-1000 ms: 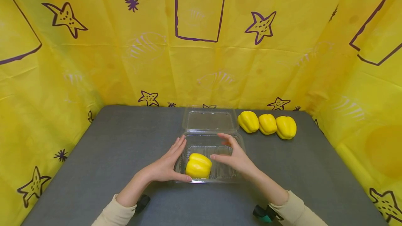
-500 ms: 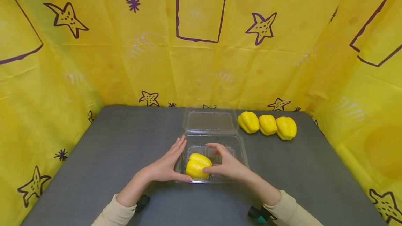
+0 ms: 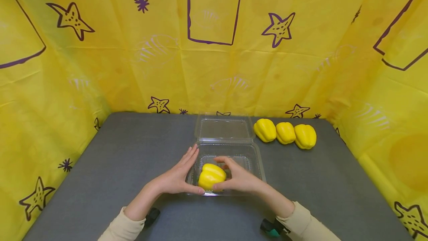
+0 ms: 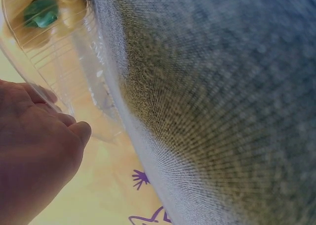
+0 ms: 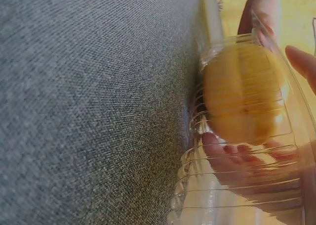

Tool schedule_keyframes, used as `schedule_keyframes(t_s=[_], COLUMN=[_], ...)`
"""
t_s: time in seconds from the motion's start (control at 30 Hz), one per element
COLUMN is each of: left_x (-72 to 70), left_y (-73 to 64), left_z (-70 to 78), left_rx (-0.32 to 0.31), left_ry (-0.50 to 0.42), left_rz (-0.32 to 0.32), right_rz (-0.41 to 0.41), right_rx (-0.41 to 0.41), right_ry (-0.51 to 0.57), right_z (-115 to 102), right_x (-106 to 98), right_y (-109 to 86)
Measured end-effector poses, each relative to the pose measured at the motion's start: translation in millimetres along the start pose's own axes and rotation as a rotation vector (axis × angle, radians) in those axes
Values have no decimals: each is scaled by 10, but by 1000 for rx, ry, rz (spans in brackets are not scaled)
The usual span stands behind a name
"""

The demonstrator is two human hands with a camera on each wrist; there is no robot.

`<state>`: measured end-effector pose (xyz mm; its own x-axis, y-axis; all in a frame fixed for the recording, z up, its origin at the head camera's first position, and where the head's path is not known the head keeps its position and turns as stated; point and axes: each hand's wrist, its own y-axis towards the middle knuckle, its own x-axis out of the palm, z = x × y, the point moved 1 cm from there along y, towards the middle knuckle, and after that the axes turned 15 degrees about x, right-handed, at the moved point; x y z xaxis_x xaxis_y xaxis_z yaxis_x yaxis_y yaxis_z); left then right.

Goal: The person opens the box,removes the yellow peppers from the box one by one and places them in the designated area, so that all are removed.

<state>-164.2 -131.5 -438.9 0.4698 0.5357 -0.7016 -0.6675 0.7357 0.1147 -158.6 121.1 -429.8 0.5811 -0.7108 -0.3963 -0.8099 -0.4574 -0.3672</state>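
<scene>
A yellow bell pepper [image 3: 212,176] sits in the front left part of the clear plastic container [image 3: 258,163], whose lid stands open behind. In the right wrist view the pepper [image 5: 242,94] shows through the ribbed wall. My right hand [image 3: 239,177] reaches inside, curved round the pepper's right end. Its fingertips [image 5: 212,141] are right at that end, while the thumb [image 5: 301,62] is a little apart. Along the container's left side lie the straight fingers of my left hand [image 3: 177,174], thumb at the front corner. A green stem [image 4: 41,12] shows in the left wrist view.
Three more yellow bell peppers [image 3: 285,133] stand in a row at the back right, beside the lid [image 3: 223,128]. A grey cloth [image 3: 133,151] covers the table. Yellow curtains [image 3: 150,66] with starfish drawings enclose it at the back and sides.
My right hand has moved left and slightly toward me, from beside the pepper to round its right end. The left hand and the container stay in place.
</scene>
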Motion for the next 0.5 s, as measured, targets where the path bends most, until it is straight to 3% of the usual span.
schedule_keyframes(t_s=[0.5], left_x=[-3], left_y=[6], left_z=[26], left_rx=[9], left_ry=[-13], left_rz=[-2], right_rz=[-63], right_rx=[16], right_ry=[-45], right_z=[23], right_x=[55], right_y=[93])
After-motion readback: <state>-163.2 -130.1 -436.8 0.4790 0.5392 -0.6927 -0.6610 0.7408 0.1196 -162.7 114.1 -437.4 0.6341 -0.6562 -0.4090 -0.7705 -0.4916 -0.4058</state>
